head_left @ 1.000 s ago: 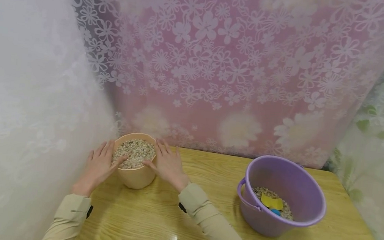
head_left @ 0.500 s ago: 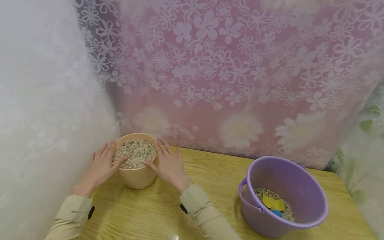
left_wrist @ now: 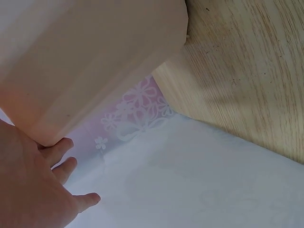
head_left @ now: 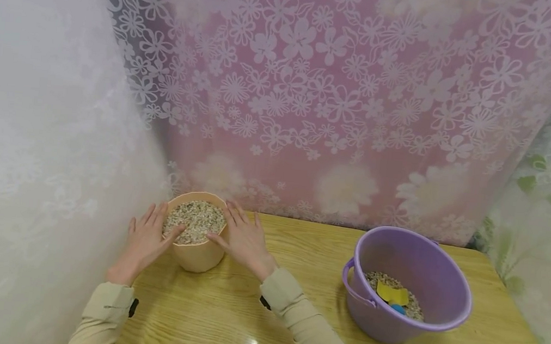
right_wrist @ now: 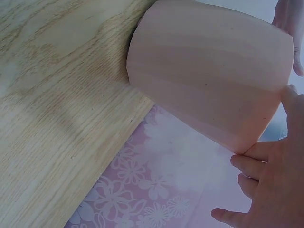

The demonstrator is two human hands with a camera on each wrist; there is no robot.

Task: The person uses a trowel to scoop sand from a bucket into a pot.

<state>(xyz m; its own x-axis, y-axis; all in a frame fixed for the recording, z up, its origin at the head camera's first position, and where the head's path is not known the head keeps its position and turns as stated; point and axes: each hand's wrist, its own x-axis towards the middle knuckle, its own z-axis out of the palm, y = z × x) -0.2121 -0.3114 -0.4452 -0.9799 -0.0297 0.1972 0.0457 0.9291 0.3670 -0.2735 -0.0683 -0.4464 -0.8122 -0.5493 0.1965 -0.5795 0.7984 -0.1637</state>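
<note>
- The peach pot point(head_left: 199, 258) stands upright at the far left of the table point(head_left: 214, 309), near the pink curtain point(head_left: 310, 109), with pale grit point(head_left: 198, 219) almost up to its rim.
- The left hand point(head_left: 145, 241) touches its left side, spread, fingers mostly straight; the right hand point(head_left: 246, 241) does likewise on the right. Neither looks wrapped around the wall, and both thumbs reach over the near rim.
- I'd press evenly from both sides, since a lopsided push could tip the pot and spill grit.
- It looks heavy, so I'd trust small, level nudges over pulling at the rim.
- The white sheet point(head_left: 55, 163) hangs close at left; I'd mind those knuckles.
</note>
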